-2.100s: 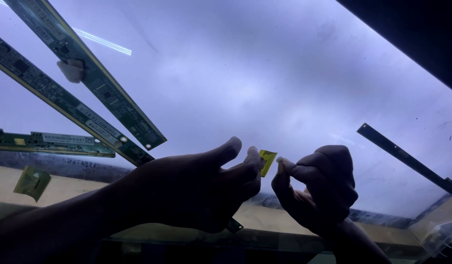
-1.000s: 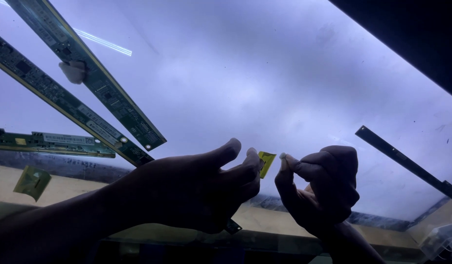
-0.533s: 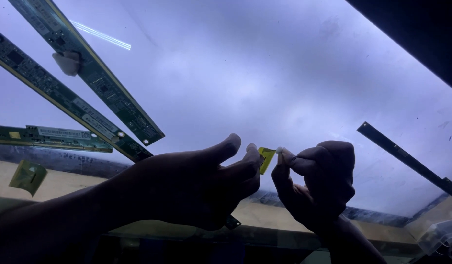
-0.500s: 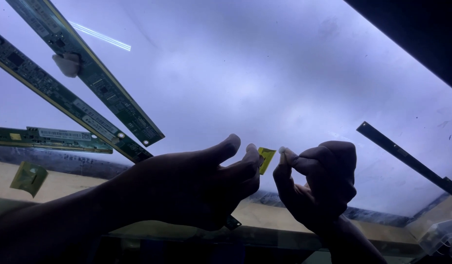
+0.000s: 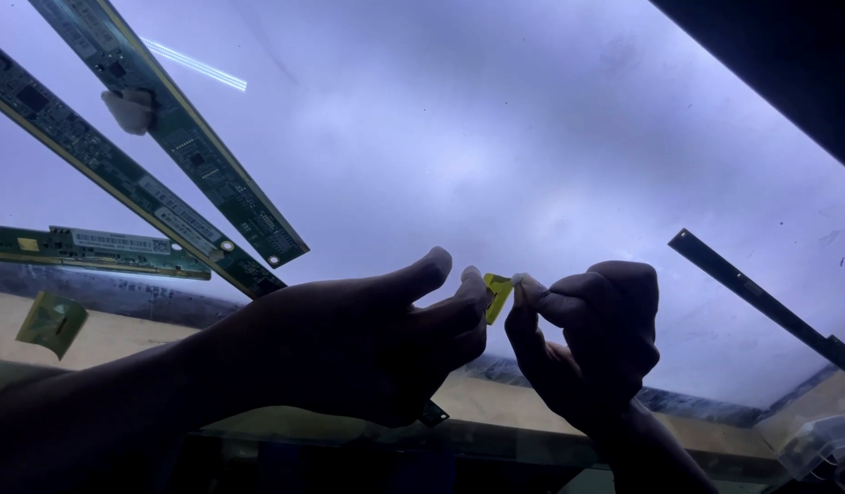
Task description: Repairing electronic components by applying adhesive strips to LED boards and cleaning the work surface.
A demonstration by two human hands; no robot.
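Both my hands show as dark shapes over a large glowing white panel (image 5: 496, 137). My left hand (image 5: 368, 338) and my right hand (image 5: 592, 343) meet at the fingertips and pinch a small yellow tab (image 5: 497, 295) between them, just above the panel's near edge. The thumb of my left hand sticks up. Whether the tab is fixed to anything below it is hidden by my fingers.
Three long green circuit board strips lie on the panel at the left: one steep (image 5: 180, 137), one beneath it (image 5: 121, 174), one flat (image 5: 93, 249). A dark strip (image 5: 761, 293) lies at the right. A small yellow flex piece (image 5: 52, 320) sits at the left edge.
My hands have stayed almost still, with only tiny shifts of the right fingertips against the yellow tab. The boards have not moved.
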